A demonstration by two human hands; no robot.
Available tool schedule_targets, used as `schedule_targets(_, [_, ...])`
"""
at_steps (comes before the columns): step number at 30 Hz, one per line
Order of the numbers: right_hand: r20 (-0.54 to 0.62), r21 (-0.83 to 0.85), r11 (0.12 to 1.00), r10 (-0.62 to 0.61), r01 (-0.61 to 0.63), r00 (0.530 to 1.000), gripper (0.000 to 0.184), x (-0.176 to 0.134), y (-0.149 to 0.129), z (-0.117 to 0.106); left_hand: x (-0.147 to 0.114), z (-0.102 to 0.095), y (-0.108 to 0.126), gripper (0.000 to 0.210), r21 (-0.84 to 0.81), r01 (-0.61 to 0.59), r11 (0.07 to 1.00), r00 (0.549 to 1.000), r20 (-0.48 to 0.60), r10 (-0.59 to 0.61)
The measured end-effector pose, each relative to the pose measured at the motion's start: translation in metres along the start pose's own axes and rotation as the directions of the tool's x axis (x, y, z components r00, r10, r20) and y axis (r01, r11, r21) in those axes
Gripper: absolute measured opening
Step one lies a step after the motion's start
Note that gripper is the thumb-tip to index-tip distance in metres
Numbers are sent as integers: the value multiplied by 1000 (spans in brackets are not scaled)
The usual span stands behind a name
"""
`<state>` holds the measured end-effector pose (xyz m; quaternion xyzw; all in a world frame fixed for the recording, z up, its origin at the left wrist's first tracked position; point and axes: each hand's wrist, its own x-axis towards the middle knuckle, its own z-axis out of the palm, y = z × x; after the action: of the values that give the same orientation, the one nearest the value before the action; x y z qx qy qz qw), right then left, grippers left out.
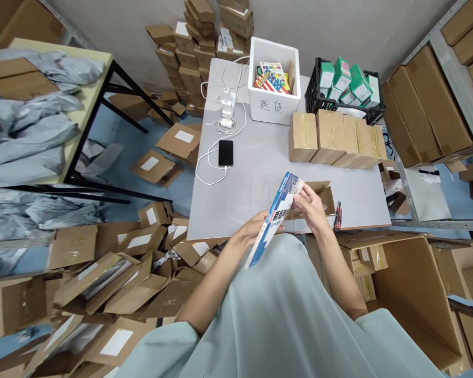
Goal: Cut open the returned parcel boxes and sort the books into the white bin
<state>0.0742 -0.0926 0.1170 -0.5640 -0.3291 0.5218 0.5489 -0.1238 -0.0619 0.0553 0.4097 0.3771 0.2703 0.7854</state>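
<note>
A blue and white book [275,218] with large dark printed characters is tilted in front of my body, its upper end leaning right over the table. My left hand [254,227] is closed around its left edge near the middle, with some fingers hidden behind it. My right hand [309,208] grips the right edge close to the top. Just beyond my right hand lies an open small carton [326,195], partly covered by the hand and the book. A red and black box cutter [338,216] rests beside that carton near the table's front edge.
On the grey table [216,210] are a charging phone [226,153], a white foam box [274,107] holding books, a row of small cartons [337,139] and a black crate [313,94] of green boxes. Cardboard boxes [118,294] crowd the floor left; a large open carton [412,283] stands right.
</note>
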Motion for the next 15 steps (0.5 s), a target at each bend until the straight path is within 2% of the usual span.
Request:
schedule_targets(3, [-35, -10, 999, 49, -50, 998, 88, -8, 1, -7, 1, -14, 14, 70, -157, 134, 978, 990, -19, -139])
schedule_targets(7, [74, -37, 995, 100, -97, 992, 80, -25, 5, -10, -4, -25, 29, 75, -207, 47, 977, 963, -251, -100])
schedule_targets(9, [52, -64, 991, 124, -120, 991, 82, -28, 7, -7, -7, -26, 33, 74, -181, 17, 983, 949, -305, -73])
schedule_targets(12, [-11, -65, 989, 133, -133, 991, 87, -24, 9, -1, -12, -25, 38, 71, -126, 2, 992, 948, -316, -42])
schedule_targets(15, [-11, -55, 993, 99, -100, 995, 87, -20, 7, 1, -17, -27, 43, 68, -93, -4, 996, 956, -291, -24])
